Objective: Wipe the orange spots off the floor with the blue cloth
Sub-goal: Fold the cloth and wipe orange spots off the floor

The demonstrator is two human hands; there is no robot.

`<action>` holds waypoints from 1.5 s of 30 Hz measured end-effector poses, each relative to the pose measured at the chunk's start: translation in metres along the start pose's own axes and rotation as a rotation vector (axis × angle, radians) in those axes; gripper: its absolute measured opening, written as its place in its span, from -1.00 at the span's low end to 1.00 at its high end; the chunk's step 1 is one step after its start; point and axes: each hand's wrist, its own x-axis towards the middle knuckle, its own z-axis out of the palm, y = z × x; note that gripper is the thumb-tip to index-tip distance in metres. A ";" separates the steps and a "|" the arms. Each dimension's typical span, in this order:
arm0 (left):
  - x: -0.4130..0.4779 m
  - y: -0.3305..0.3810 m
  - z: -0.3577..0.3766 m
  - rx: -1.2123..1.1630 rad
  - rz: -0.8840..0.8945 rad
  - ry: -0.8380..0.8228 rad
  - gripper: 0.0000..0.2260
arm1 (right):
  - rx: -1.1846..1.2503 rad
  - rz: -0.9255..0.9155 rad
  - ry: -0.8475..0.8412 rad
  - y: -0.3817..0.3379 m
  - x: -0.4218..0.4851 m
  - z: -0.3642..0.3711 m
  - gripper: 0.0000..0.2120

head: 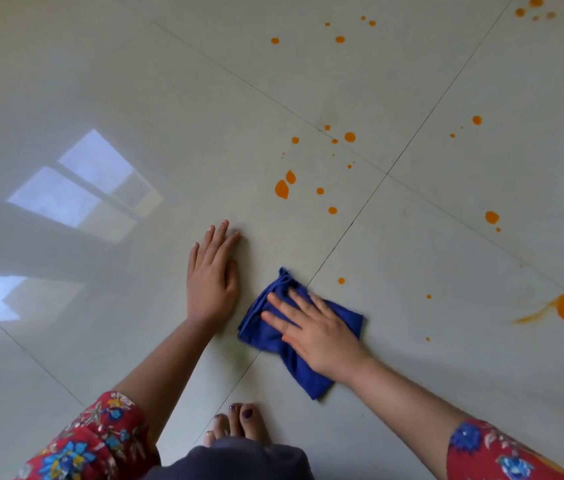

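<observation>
With the right grip [311,330] spread flat, pressing the blue cloth [310,377] beneath it, and the left grip [209,275] flat on the floor [135,98] beside, I'd sweep firmly toward the orange spots [341,280] ahead and right of it.

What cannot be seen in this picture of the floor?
Head view.
Under the blue cloth: the cloth and the right hand cover it, so spots there are unknown.
Under the left hand: the palm hides it.
Orange spots at top right: the picture edge may cut off more.
</observation>
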 end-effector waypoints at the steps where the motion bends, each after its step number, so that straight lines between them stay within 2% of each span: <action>1: 0.004 0.001 0.001 0.009 0.012 -0.004 -0.56 | -0.005 0.068 0.026 0.010 0.004 -0.001 -0.54; 4: 0.010 0.003 0.004 0.019 -0.024 0.000 -0.55 | -0.005 0.335 0.106 0.027 -0.008 -0.002 -0.56; 6: 0.009 0.003 0.006 0.030 -0.078 0.026 -0.55 | -0.015 0.399 0.139 0.007 -0.028 0.003 -0.52; 8: 0.009 0.003 0.008 0.044 -0.087 0.033 -0.54 | 0.010 0.347 0.064 -0.026 -0.036 0.006 -0.41; 10: 0.009 0.004 0.009 0.063 -0.081 0.026 -0.52 | 0.049 0.221 -0.012 -0.042 -0.022 0.004 -0.35; 12: 0.009 0.004 0.010 0.072 -0.087 0.033 -0.50 | 0.064 0.123 -0.017 -0.025 0.009 0.003 -0.44; 14: 0.010 0.004 0.009 0.072 -0.083 0.035 -0.49 | -0.014 0.163 0.034 0.009 0.039 0.002 -0.51; 16: 0.009 0.004 0.009 0.075 -0.069 0.018 -0.49 | -0.082 0.437 0.094 0.050 0.051 -0.003 -0.52; 18: 0.009 0.006 0.009 0.075 -0.065 0.012 -0.49 | -0.021 0.787 0.187 0.068 0.038 -0.007 -0.52; 19: 0.010 0.007 0.008 0.076 -0.066 0.013 -0.49 | 0.004 0.882 0.223 0.064 0.027 -0.007 -0.51; 20: 0.009 0.007 0.008 0.078 -0.064 0.013 -0.50 | 0.000 0.885 0.211 0.049 0.013 -0.004 -0.50; 21: 0.009 0.007 0.008 0.080 -0.055 0.012 -0.50 | -0.013 0.783 0.163 0.028 -0.001 0.000 -0.48; 23: 0.009 0.008 0.008 0.079 -0.030 0.011 -0.52 | -0.004 0.394 0.030 -0.007 -0.021 0.002 -0.43; 24: 0.009 0.010 0.009 0.079 -0.015 0.011 -0.52 | 0.010 0.245 -0.023 -0.008 -0.022 -0.001 -0.40; 25: 0.008 0.010 0.008 0.082 0.003 0.013 -0.53 | 0.018 0.173 -0.043 0.002 -0.017 -0.005 -0.38; 27: 0.005 0.012 0.007 0.093 0.047 0.020 -0.55 | -0.033 0.257 -0.015 0.030 -0.005 -0.006 -0.35; 30: -0.001 0.021 0.011 0.101 0.119 -0.007 -0.55 | -0.073 0.666 0.054 0.064 0.003 -0.012 -0.43; 31: -0.003 0.027 0.015 0.098 0.147 -0.041 -0.54 | -0.059 0.685 0.075 0.064 -0.002 -0.011 -0.46; 32: -0.005 0.034 0.020 0.091 0.187 -0.083 -0.53 | -0.077 0.597 0.080 0.059 -0.013 -0.009 -0.49; 35: -0.009 0.054 0.035 0.077 0.304 -0.204 -0.53 | -0.109 -0.025 -0.050 0.051 -0.080 -0.004 -0.53; 36: -0.010 0.059 0.039 0.078 0.332 -0.231 -0.53 | -0.109 -0.147 -0.107 0.062 -0.102 -0.008 -0.53; 37: -0.010 0.064 0.042 0.076 0.357 -0.251 -0.53 | -0.125 -0.178 -0.129 0.077 -0.120 -0.012 -0.53; 38: -0.011 0.067 0.045 0.071 0.374 -0.263 -0.53 | -0.149 -0.131 -0.117 0.093 -0.133 -0.014 -0.52; 39: -0.012 0.071 0.048 0.060 0.388 -0.274 -0.53 | -0.154 0.001 -0.106 0.109 -0.140 -0.014 -0.52; 42: -0.015 0.081 0.056 0.042 0.419 -0.289 -0.54 | -0.100 0.589 0.037 0.125 -0.113 -0.023 -0.49; 43: -0.014 0.082 0.059 0.044 0.420 -0.286 -0.54 | -0.075 0.692 0.082 0.117 -0.093 -0.023 -0.48; 44: -0.013 0.081 0.060 0.043 0.410 -0.281 -0.54 | -0.060 0.687 0.086 0.102 -0.078 -0.022 -0.47; 45: -0.013 0.080 0.060 0.036 0.391 -0.270 -0.54 | -0.051 0.562 0.053 0.082 -0.073 -0.016 -0.46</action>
